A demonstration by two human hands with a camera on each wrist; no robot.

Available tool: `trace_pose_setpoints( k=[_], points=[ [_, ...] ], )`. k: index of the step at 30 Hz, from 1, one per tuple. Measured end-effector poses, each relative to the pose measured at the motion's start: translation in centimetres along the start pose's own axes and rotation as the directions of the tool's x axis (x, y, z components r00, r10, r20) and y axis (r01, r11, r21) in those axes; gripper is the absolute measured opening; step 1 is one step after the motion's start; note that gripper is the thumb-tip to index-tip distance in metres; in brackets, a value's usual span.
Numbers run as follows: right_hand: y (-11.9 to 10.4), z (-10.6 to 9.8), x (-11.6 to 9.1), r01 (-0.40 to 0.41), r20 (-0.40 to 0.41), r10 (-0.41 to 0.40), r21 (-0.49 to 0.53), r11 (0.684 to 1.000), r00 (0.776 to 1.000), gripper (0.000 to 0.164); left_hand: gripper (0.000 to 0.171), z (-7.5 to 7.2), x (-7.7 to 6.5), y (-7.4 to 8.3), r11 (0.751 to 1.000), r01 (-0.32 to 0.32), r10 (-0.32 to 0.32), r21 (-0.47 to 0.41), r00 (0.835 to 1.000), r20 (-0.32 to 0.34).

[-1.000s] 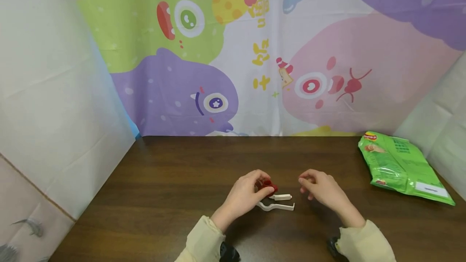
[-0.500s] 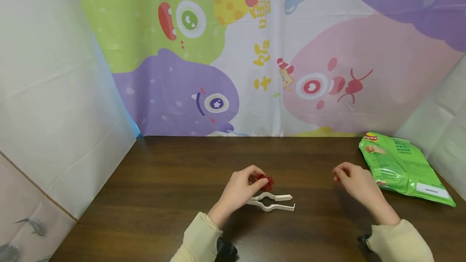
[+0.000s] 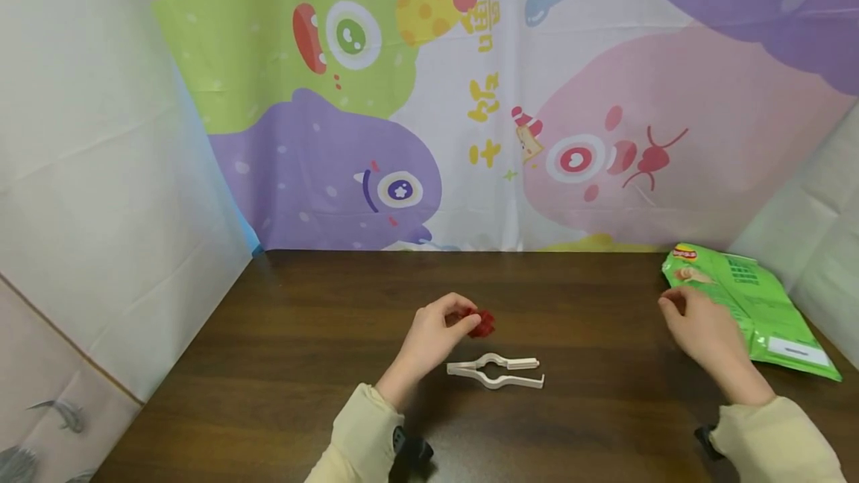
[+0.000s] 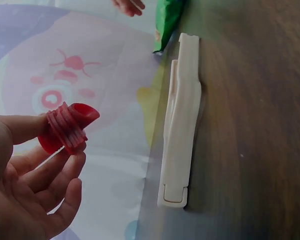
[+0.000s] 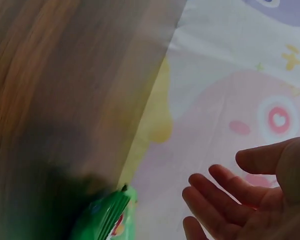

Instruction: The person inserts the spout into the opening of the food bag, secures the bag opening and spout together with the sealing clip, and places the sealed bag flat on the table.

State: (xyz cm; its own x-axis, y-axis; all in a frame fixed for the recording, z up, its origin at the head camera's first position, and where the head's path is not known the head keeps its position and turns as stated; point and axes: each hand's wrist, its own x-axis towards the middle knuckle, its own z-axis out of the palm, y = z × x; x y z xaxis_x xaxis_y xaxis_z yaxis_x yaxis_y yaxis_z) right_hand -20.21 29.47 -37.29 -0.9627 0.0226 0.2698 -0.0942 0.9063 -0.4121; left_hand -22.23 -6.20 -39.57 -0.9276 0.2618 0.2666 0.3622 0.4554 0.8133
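My left hand pinches a red plastic spout between thumb and fingers, held above the table. In the left wrist view it is hollow, with a ribbed outside and a slanted mouth. Just in front of that hand, to its right, a white bag clip lies on the table with its two arms spread, each bowed outward mid-length. My right hand holds nothing; its fingers are loosely bent. It overlaps the left side of a green snack bag in the head view.
The dark wooden table ends at a printed cartoon cloth at the back. Pale sheets stand at both sides. The snack bag lies at the back right corner.
The left hand has lifted the red spout away from the bag clip, moving back and slightly left, so the whole clip shows. The right hand has moved right to the snack bag.
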Motion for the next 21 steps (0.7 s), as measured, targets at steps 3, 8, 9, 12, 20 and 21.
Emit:
trace_pose_setpoints(
  k=[3,8,9,12,20,21],
  points=[
    [0.7,-0.2,0.5,-0.027,-0.003,0.027,-0.024,0.999,1.0,0.036,0.017,0.1,0.3,-0.1,1.0,0.001,-0.001,-0.031,1.0,-0.017],
    [1.9,-0.4,1.1,-0.085,-0.015,0.084,-0.063,0.994,0.996,0.042,0.02,0.2,0.4,-0.2,0.998,0.0,-0.002,-0.07,1.0,-0.02],
    [2.2,-0.4,1.2,-0.095,-0.021,0.094,-0.068,0.993,0.995,0.043,0.021,0.2,0.4,-0.2,0.997,0.005,-0.007,-0.079,1.0,-0.02],
    [3.0,-0.4,1.4,-0.13,-0.013,0.129,-0.083,0.988,0.991,0.049,0.022,0.3,0.4,-0.5,0.994,0.03,-0.033,-0.108,0.999,-0.025],
    [5.4,-0.1,1.4,-0.166,-0.041,0.162,-0.122,0.979,0.986,0.059,0.024,0.3,0.4,-0.9,0.977,0.093,-0.104,-0.194,0.993,-0.046],
    [5.7,-0.2,1.4,-0.174,-0.051,0.169,-0.126,0.977,0.984,0.059,0.023,0.3,0.4,-0.9,0.977,0.094,-0.105,-0.193,0.993,-0.049]
  ],
)
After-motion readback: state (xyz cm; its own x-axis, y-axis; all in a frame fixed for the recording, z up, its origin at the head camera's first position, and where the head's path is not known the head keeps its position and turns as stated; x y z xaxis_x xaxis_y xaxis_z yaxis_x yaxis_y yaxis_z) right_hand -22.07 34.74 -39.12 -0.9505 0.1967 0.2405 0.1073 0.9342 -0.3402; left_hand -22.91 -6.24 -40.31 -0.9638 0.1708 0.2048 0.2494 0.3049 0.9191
